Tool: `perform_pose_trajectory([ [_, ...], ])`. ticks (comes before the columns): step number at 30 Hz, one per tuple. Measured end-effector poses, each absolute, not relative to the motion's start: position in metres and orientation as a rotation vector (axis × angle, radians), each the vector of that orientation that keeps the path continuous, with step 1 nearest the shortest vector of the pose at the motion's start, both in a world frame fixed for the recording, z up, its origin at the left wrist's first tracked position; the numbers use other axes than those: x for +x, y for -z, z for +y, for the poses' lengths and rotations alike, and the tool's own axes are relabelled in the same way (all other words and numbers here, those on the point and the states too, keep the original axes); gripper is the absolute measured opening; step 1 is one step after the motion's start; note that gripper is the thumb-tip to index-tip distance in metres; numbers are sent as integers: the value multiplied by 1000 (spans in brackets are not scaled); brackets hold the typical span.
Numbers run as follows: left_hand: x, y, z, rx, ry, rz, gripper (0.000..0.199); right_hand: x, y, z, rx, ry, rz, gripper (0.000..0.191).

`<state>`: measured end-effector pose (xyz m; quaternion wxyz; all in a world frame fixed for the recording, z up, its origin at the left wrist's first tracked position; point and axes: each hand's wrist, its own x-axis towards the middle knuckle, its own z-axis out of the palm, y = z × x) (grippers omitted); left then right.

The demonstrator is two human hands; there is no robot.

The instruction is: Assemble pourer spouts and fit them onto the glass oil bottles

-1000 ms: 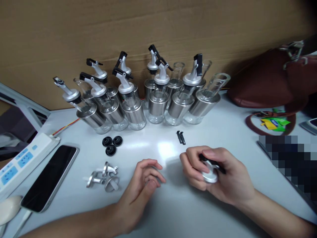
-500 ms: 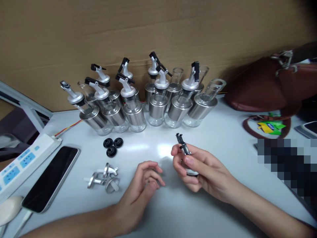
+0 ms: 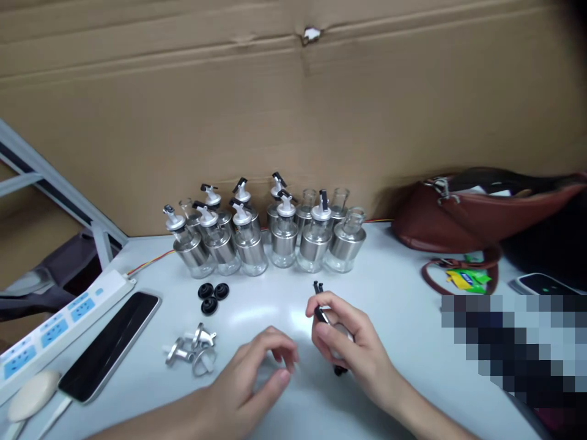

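My right hand (image 3: 355, 348) holds a bottle pourer (image 3: 321, 315), its black lever sticking up past the fingertips. A black end of it shows below the hand, and the fingers cover much of the rest. My left hand (image 3: 254, 382) is beside it with curved fingers and a gap between thumb and fingers; I make out nothing held there. Left of that hand lie several silver pourer spouts (image 3: 202, 336) without levers. Above these sit three black rubber stoppers (image 3: 210, 305). Behind, glass bottles with metal bands (image 3: 284, 237) stand in rows, many topped with pourers, others bare-necked.
A phone (image 3: 110, 345) with a white cable, a power strip (image 3: 59, 327) and a pale round object (image 3: 34, 394) lie at the left. To the right are a brown leather bag (image 3: 458, 217) and a green-yellow packet (image 3: 468, 280). Cardboard (image 3: 229, 122) stands behind the bottles.
The view has tilted up, so the bottles sit lower and look smaller. In my right hand the pourer has turned, its black lower end now showing. My left thumb and fingers have spread somewhat.
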<state>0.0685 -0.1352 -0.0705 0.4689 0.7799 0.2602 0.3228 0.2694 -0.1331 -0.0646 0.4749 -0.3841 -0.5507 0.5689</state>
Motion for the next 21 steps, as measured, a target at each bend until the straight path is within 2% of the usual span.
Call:
perform_pose_trajectory([
  [5,69,17,-104,2315,-1139,665,25,270,62,-139,-935,-1283,-1390,30],
  [9,89,-33,-63,2436,-1290,798,16,269,61,-143,-941,-1208,-1409,27],
  [12,115,-64,-22,2680,-1018,966,20,268,63,-141,-950,-1132,-1365,30],
  [14,135,-79,8,2865,-561,1159,31,269,65,-138,-965,-1099,-1310,32],
  [16,153,-89,35,2888,-313,1169,35,270,65,-134,-976,-1097,-1254,35],
  [21,188,-92,73,2889,168,1157,27,275,56,-127,-931,-1166,-1099,39],
])
